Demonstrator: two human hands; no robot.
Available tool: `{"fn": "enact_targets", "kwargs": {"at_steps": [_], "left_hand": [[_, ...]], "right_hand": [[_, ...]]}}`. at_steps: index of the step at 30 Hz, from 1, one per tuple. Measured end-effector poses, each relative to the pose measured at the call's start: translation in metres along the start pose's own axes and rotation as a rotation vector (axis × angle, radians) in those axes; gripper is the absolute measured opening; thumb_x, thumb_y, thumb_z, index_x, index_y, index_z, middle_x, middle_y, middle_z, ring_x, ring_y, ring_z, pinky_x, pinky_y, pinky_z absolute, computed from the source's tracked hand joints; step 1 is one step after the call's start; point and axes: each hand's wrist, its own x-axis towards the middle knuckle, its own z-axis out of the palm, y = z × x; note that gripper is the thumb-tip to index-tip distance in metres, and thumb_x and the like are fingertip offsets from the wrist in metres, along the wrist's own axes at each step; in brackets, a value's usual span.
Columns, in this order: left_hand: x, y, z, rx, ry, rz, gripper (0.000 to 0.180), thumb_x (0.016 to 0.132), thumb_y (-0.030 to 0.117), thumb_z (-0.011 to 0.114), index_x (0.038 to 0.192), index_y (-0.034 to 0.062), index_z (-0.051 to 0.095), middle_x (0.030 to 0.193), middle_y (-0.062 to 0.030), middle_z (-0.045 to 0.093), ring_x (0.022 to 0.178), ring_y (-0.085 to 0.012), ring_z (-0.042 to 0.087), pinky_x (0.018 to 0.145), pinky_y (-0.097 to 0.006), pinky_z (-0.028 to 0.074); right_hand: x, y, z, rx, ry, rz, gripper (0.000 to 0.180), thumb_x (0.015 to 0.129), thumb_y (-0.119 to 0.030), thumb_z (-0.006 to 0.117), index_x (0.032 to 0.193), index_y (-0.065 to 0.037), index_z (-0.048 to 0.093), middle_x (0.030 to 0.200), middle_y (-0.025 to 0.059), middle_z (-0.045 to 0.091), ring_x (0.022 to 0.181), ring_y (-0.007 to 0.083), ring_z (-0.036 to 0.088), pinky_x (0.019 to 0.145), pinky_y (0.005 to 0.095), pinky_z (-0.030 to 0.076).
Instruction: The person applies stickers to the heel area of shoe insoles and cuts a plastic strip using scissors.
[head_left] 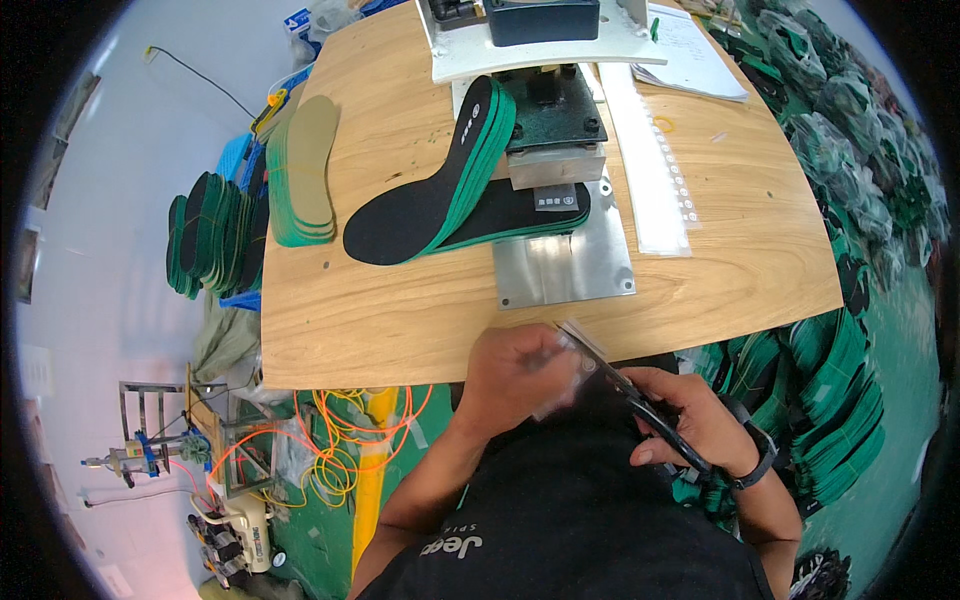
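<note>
Close to the table's front edge, my left hand (515, 375) is closed, pinching a small piece of clear printed film (556, 402). My right hand (690, 415) grips black-handled scissors (640, 402), their blades pointing up and left at the film beside my left fingers. Beyond my hands, a bare metal base plate (565, 272) lies under a press head (555, 165). A black insole with green edges (480, 215) rests partly on that plate, with a small label piece (556, 198) on its end. Over it leans a stack of black and green insoles (425, 210).
Tan-topped green insoles (303, 170) stand bundled at the table's left. A long clear label sheet (645, 170) and papers (690, 55) lie right of the press. Insole piles (830, 400) and bagged bundles (840, 130) fill the right side. Orange hoses (335, 450) coil on the left floor.
</note>
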Motion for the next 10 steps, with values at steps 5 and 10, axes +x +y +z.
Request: {"fn": "enact_targets", "kwargs": {"at_steps": [5,10], "left_hand": [[0.001,-0.002,0.001,0.079,-0.051,0.059,0.018,0.087,0.018,0.062,0.076,0.0032,0.065,0.066,-0.0046,0.066,0.057,-0.0114,0.061,0.053,-0.022,0.046],[0.023,-0.024,0.003,0.788,0.079,0.568,0.021,0.089,0.024,0.062,0.097,0.0064,0.068,0.121,-0.0164,0.06,0.108,-0.0268,0.059,0.091,-0.034,0.044]], "right_hand": [[-0.017,0.006,-0.011,-0.179,0.103,0.057,0.054,0.069,-0.031,0.084,0.106,0.002,0.062,0.072,0.0091,0.06,0.063,0.0133,0.056,0.06,0.0254,0.046],[-0.011,0.0,-0.065,-0.418,0.563,0.284,0.043,0.077,-0.035,0.076,0.106,-0.008,0.059,0.086,0.0088,0.07,0.082,0.0262,0.069,0.074,0.0326,0.053]]}}
